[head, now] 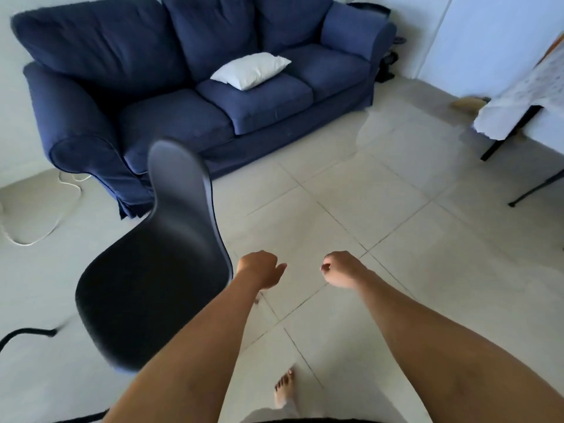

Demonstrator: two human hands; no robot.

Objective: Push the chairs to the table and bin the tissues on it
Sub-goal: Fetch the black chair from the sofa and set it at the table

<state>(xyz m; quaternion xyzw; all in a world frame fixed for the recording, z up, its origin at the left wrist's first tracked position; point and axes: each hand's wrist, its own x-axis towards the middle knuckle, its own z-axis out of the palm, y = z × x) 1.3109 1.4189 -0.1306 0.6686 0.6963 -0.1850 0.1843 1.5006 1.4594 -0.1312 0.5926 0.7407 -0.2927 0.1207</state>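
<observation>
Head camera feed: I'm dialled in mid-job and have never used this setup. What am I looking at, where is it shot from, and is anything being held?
There is no machine here. The single picture comes from a wide-angle camera worn on a person's head, looking forward and down, so the two bare arms reaching in from the bottom are the wearer's own. The left hand and right hand are loosely curled over the tiled floor and have no grip on anything. A black chair stands just left of the left hand, which is beside it but not clearly touching. Behind is a blue sofa with a white pillow. The table, under a white cloth, is only partly in view at the right edge; no tissues can be seen from here.
</observation>
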